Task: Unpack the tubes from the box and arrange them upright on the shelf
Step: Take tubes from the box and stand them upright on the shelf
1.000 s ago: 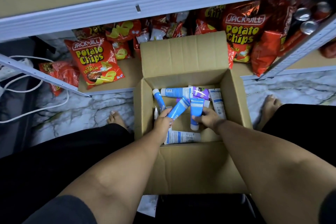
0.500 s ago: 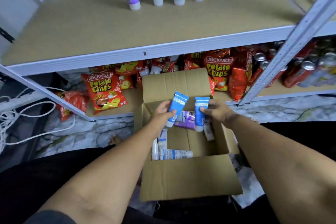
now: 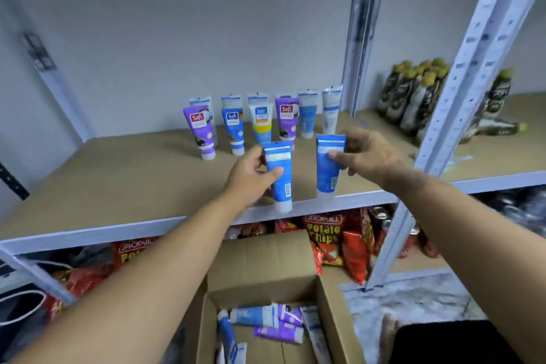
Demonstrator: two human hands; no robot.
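While both arms reach up from below, the shelf (image 3: 124, 174) fills the middle of the view, a tan board with a pale metal front edge, and a slotted upright post (image 3: 461, 91) cuts across at the right. Below it sits the box (image 3: 263, 263), flaps open, with several tubes in the box (image 3: 266, 319) lying flat and jumbled, blue ones and purple ones. On the lower level behind the box, red potato chip bags (image 3: 325, 236) are packed in. Further right on the shelf, past the post, dark bottles with yellow caps (image 3: 413, 97) stand bunched, one lying on its side. Back on the shelf near the wall, a row of standing tubes (image 3: 260, 124) is up on its caps, two ranks deep, purple, blue and white. Now the hands: the left hand (image 3: 251, 177) grips a blue tube (image 3: 279, 174) around its middle, thumb across the front, cap down, the cap level with the shelf's front edge. The right hand (image 3: 366, 154) pinches a second blue tube (image 3: 328, 165) near its crimped top, cap down at the shelf's front edge; whether it touches the board, I cannot tell. The two held tubes are side by side, just apart, in front of the standing row.
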